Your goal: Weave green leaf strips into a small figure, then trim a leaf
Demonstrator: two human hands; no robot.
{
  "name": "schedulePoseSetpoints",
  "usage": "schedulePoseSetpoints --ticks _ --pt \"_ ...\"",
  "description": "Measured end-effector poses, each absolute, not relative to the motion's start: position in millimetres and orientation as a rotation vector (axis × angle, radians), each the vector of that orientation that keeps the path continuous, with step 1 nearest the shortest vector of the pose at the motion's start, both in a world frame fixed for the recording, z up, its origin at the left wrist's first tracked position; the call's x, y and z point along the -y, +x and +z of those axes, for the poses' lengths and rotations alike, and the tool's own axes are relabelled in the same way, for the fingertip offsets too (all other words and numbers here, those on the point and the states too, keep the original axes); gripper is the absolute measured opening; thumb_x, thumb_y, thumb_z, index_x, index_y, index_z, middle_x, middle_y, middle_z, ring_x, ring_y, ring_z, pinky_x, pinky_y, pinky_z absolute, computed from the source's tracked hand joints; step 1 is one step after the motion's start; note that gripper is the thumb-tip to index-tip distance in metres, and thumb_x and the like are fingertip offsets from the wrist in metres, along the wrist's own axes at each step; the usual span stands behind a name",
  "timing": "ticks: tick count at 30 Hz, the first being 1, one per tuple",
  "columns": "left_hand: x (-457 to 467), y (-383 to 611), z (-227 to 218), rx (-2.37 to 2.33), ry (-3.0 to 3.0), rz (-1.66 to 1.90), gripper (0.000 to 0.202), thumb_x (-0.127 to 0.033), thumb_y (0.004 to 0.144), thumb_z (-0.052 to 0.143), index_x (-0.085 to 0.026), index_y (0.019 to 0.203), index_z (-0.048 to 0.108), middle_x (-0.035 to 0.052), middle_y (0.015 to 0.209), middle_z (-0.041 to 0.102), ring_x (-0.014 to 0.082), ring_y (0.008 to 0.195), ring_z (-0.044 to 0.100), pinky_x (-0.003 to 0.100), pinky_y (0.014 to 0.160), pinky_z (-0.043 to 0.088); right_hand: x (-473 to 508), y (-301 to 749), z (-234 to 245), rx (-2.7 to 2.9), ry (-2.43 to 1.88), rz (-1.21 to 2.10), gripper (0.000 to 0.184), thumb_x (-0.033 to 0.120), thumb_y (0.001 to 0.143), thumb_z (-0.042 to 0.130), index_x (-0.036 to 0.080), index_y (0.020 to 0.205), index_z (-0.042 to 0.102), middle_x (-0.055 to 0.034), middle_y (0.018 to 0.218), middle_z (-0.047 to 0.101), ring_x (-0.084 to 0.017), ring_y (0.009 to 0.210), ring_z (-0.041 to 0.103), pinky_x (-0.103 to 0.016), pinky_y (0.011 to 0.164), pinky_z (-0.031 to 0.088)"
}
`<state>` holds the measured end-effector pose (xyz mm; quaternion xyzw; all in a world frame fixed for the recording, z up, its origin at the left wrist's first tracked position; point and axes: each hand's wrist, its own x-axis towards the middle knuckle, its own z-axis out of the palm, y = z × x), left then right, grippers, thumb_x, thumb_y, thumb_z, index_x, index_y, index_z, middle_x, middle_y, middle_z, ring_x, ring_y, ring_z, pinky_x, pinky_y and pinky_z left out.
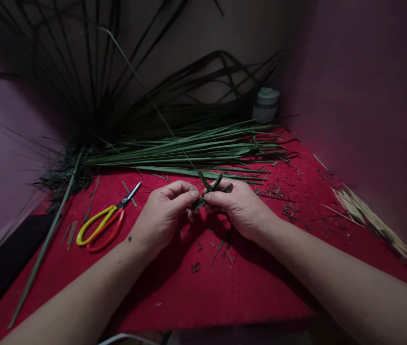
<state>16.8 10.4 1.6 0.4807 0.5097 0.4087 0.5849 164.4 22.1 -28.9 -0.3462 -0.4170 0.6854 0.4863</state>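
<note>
Forearms (pixel 94 282) slant inward from near left and right; left hand (pixel 167 206) and right hand (pixel 239 206) pinch a leaf (pixel 205 182).

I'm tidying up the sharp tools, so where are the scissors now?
In the head view, the scissors lie on the red cloth, just left of the left hand.

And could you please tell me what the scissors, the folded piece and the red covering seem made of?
Scissors: shiny grey blades suggest metal; smooth yellow and red handles look like plastic or coated metal.
Folded piece: probably leaf, its flat dark-green strips resembling the long leaves behind.
Red covering: matte, likely cloth; the weave is unclear.
</note>
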Motion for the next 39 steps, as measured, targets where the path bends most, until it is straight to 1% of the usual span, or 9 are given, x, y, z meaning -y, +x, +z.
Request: schedulePoseSetpoints --ticks 3,8,12,16,20,25,30,34,39 --pt "-10 18 1 -1.215 1.144 0.959 0.011 -0.025 0.075 0.064 -0.016 0.071 0.057 -0.0027 0.058 0.054 0.0084 0.048 0.049 0.019 0.045 0.039 -22 164 -29 0.98 -0.823 1.691 0.011 0.015 0.064 0.065 0.015 0.074 0.061 0.0033 0.062 0.055 -0.008 0.054 0.047 -0.024 0.055 0.035" --pt "-12 17 -1 -1.219 1.145 0.981 0.01 -0.023 0.072 0.064 -0.016 0.068 0.058 -0.0028 0.054 0.054 0.0087 0.046 0.048 0.018 0.044 0.037 -24 164 -33 0.996 -0.813 1.655 0.013 0.016 0.062 0.066 0.015 0.074 0.061 0.0009 0.07 0.059 -0.01 0.062 0.051 -0.027 0.063 0.039" --pt "-14 15 -5 -1.183 1.083 0.988 0.009 -0.022 0.072 0.064 -0.017 0.069 0.057 -0.0024 0.056 0.057 0.0087 0.044 0.049 0.018 0.041 0.038 -24 163 -33 1.026 -0.81 1.649 0.009 0.011 0.063 0.062 0.016 0.07 0.06 0.0021 0.064 0.057 -0.01 0.058 0.048 -0.026 0.06 0.038" --pt "-15 15 -8 -1.138 1.087 0.943 0.009 -0.023 0.073 0.063 -0.017 0.069 0.058 -0.0018 0.057 0.058 0.0097 0.043 0.05 0.019 0.037 0.038 -23 162 -32 1.017 -0.844 1.63 0.009 0.008 0.06 0.06 0.016 0.065 0.059 0.0035 0.059 0.054 -0.009 0.055 0.045 -0.024 0.055 0.034" --pt "-16 14 -10 -1.124 1.103 0.88 0.007 -0.023 0.075 0.061 -0.017 0.071 0.058 -0.0018 0.053 0.056 0.0106 0.041 0.048 0.019 0.033 0.035 -23 162 -32 1.026 -0.839 1.646 0.01 0.007 0.059 0.058 0.016 0.063 0.059 0.0033 0.058 0.054 -0.009 0.055 0.047 -0.024 0.057 0.037" --pt "-17 13 -10 -1.139 1.095 0.986 0.006 -0.017 0.073 0.062 -0.015 0.068 0.059 -0.0013 0.06 0.059 0.0087 0.045 0.051 0.018 0.039 0.039 -22 162 -32 1.031 -0.823 1.647 0.011 0.006 0.059 0.057 0.016 0.063 0.059 0.0021 0.062 0.056 -0.009 0.058 0.049 -0.023 0.057 0.038" --pt "-18 13 -10 -1.157 1.133 0.895 0.004 -0.019 0.074 0.059 -0.017 0.07 0.059 -0.0023 0.053 0.056 0.0105 0.039 0.049 0.02 0.034 0.035 -21 162 -33 0.989 -0.81 1.697 0.011 0.005 0.059 0.056 0.017 0.06 0.056 0.0029 0.058 0.055 -0.009 0.052 0.047 -0.026 0.059 0.042" --pt "-18 14 -10 -1.166 1.128 0.932 0.002 -0.017 0.071 0.06 -0.016 0.069 0.06 -0.0019 0.058 0.058 0.0098 0.043 0.051 0.02 0.038 0.037 -21 162 -32 0.971 -0.814 1.704 0.011 0.006 0.059 0.057 0.017 0.06 0.056 0.0028 0.058 0.056 -0.009 0.053 0.05 -0.025 0.058 0.042" --pt "-23 12 -8 -1.197 1.048 1.051 0.004 -0.018 0.071 0.061 -0.015 0.069 0.059 -0.002 0.06 0.059 0.01 0.05 0.056 0.019 0.044 0.042 -22 162 -30 0.956 -0.824 1.672 0.012 0.004 0.058 0.059 0.015 0.062 0.061 0.0014 0.063 0.059 -0.008 0.056 0.051 -0.022 0.056 0.04"
